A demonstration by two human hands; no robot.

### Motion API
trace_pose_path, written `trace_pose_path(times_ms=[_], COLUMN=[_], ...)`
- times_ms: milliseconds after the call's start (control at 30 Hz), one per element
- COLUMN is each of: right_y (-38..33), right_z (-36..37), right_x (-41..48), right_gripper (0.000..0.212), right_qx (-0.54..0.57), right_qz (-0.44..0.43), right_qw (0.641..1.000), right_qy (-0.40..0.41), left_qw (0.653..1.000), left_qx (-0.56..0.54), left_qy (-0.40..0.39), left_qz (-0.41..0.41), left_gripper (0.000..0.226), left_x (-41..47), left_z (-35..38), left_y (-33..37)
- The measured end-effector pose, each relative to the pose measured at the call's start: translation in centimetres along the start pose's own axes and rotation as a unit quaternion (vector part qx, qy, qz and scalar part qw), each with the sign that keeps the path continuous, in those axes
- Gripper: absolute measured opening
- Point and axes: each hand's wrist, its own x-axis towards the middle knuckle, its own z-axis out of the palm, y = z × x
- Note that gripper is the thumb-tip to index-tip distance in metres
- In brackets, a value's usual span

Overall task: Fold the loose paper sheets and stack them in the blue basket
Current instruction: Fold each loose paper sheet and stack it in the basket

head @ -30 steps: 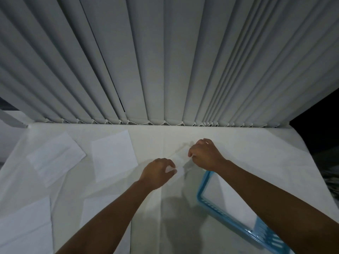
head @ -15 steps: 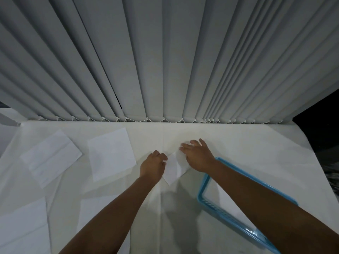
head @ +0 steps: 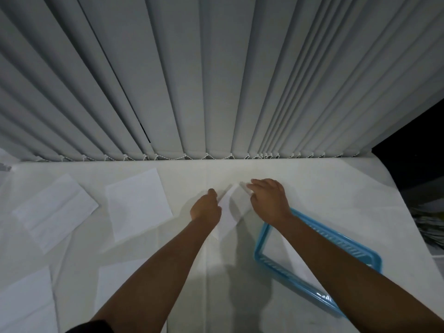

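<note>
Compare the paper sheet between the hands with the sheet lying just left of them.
The folded sheet is a narrow creased strip; the flat sheet is wider and spread out. The left hand and right hand touch the folded sheet; nothing touches the flat sheet. The folded sheet lies beside the blue basket; the flat sheet lies farther left. Both are white paper.

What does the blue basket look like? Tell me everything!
The blue basket is a low, light blue tray that looks like plastic, rectangular with rounded corners and slotted walls. It sits flat on the white table, turned at an angle, on the person's right. Something white, probably paper, lies inside. The right forearm crosses over it; whether they touch is unclear.
</note>
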Motion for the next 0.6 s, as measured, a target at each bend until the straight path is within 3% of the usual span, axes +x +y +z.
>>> trace_pose_path(times_ms=[167,267,367,500,600], right_y=[-1.1,-2.3,-4.1,-6.3,-7.1], right_z=[-1.2,-1.9,-2.1,-1.7,-2.3], right_x=[-4.6,-7.1,-9.3,-10.6,-11.0], right_gripper=[0.028,0.022,0.019,0.043,0.035], right_qx=[0.124,0.195,0.306,0.48,0.629], right_qz=[0.019,0.044,0.127,0.281,0.37], right_qw=[0.983,0.967,0.937,0.831,0.684], right_qy=[0.136,0.158,0.112,0.015,-0.023], left_qw=[0.998,0.981,0.923,0.836,0.8], left_qx=[-0.042,-0.189,-0.383,-0.549,-0.6], left_qy=[-0.038,-0.02,-0.007,0.008,0.003], left_qz=[-0.028,-0.032,-0.038,-0.023,-0.012], left_gripper=[0.024,0.014,0.014,0.014,0.0], left_x=[0.6,0.0,-2.0,-5.8,-8.8], left_z=[-0.9,-2.1,-3.3,-4.1,-3.5], left_y=[0.0,0.2,1.0,2.8,4.0])
